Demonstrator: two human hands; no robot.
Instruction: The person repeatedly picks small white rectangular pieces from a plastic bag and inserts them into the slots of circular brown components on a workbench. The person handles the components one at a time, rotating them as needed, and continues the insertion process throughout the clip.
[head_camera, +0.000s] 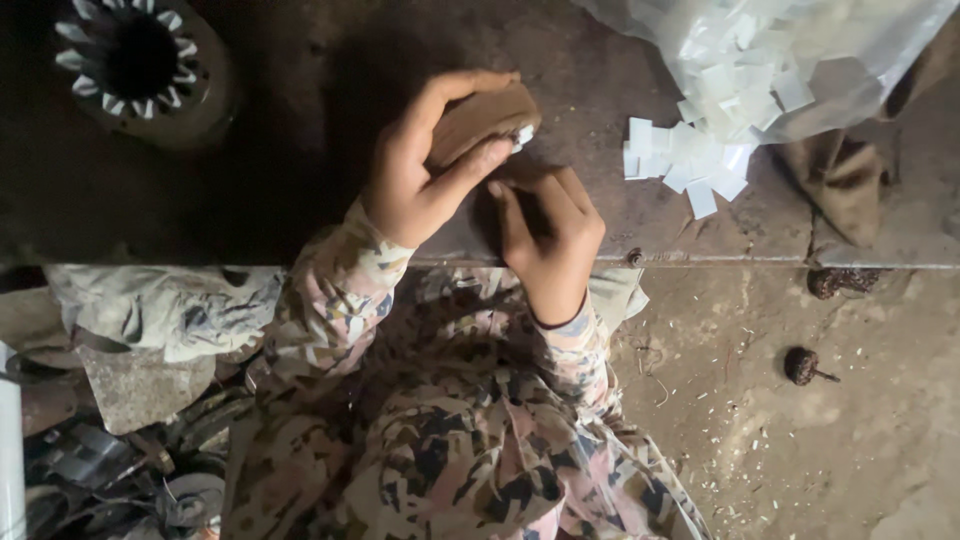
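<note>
My left hand (425, 165) is closed around a brown rounded piece (480, 118), thumb pressed along its lower edge. A small white slip (524, 135) shows at the piece's right end. My right hand (548, 232) rests just below it on the dark work surface (300, 150), fingers curled toward the piece; whether it pinches anything is hidden. To the right lies a heap of small white rectangular slips (690, 160), spilling from a clear plastic bag (800, 50).
A round metal part with white teeth around a dark hole (140, 60) sits at the top left. Crumpled cloth (170, 305) and metal scrap (120, 460) lie at the lower left. Two dark round lumps (805, 365) rest on the dusty floor at right.
</note>
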